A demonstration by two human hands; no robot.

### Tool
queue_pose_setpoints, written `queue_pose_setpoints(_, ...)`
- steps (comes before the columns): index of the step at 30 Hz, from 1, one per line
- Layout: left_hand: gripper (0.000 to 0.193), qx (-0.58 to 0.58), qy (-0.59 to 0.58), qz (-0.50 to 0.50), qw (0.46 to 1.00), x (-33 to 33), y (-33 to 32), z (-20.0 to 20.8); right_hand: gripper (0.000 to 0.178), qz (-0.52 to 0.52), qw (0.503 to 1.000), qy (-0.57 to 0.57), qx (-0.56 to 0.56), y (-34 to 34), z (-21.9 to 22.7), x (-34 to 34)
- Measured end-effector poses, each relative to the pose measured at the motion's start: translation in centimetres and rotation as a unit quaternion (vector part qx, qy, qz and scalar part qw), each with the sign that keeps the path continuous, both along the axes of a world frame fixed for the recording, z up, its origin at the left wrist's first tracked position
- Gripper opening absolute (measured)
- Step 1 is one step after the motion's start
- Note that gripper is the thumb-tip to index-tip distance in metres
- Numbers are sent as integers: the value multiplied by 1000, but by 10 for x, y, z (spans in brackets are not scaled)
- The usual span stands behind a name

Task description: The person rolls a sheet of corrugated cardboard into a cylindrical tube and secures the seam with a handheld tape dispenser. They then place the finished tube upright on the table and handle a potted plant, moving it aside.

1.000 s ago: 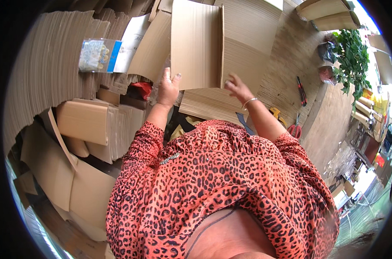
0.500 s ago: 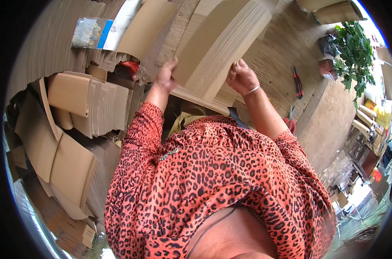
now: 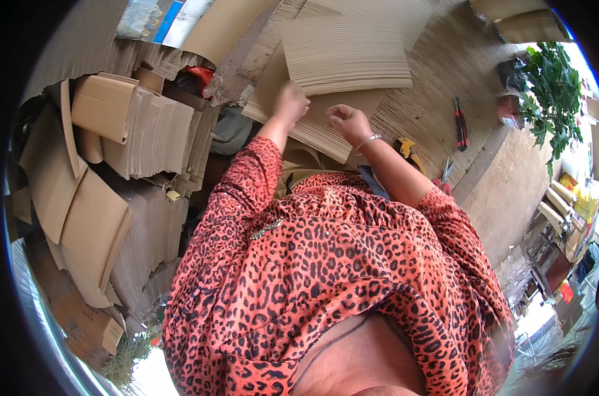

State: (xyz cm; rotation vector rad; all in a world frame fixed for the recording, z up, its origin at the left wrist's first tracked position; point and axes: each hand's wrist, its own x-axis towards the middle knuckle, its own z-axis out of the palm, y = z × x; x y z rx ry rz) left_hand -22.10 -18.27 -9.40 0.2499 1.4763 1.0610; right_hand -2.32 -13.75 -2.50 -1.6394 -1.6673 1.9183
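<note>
A ribbed sheet of brown cardboard (image 3: 349, 56) lies across other flat cardboard (image 3: 266, 92) on the wooden surface in front of me. My left hand (image 3: 290, 107) is beside the sheet's near left corner, over the lower cardboard. Motion smears its fingers, so their grip does not show. Just right of it, my right hand (image 3: 349, 123) hovers near the sheet's close edge. Its fingers are loosely bent and apart from the thumb, with nothing visible in them. A bracelet circles that wrist.
Right of my right arm lie a yellow-and-black tool (image 3: 410, 153), a red-and-black utility knife (image 3: 460, 124) and scissors (image 3: 446, 171). Leafy green stems (image 3: 553, 99) stand at the far right. Stacked cardboard (image 3: 157, 132) fills the left side. A clear bag (image 3: 138, 18) lies at upper left.
Both hands have come closer together, the left moving right. The long cardboard piece that was between them is no longer held; a ribbed sheet now lies crosswise further off. The yellow tool has come into view.
</note>
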Motion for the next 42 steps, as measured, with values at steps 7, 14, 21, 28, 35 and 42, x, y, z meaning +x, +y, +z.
queue_pose_setpoints(7,11,16,66,107,992,-44,-10,4,59,267,768,-271,516,58,1,56)
queue_pose_setpoints(14,31,-101,40,193,975,9,-101,36,57,365,723,-308,499,111,-27,62)
queue_pose_setpoints(21,22,-178,-234,172,940,37,-101,-3,38,495,657,-318,470,130,-30,57)
queue_pose_setpoints(28,26,-66,-358,132,922,100,-54,4,37,478,689,-326,436,115,3,44)
queue_pose_setpoints(35,28,-159,-349,-43,922,93,-40,21,52,452,743,-341,357,69,-10,45)
queue_pose_setpoints(42,31,217,401,-274,846,74,-13,60,47,378,787,-324,364,58,-20,53)
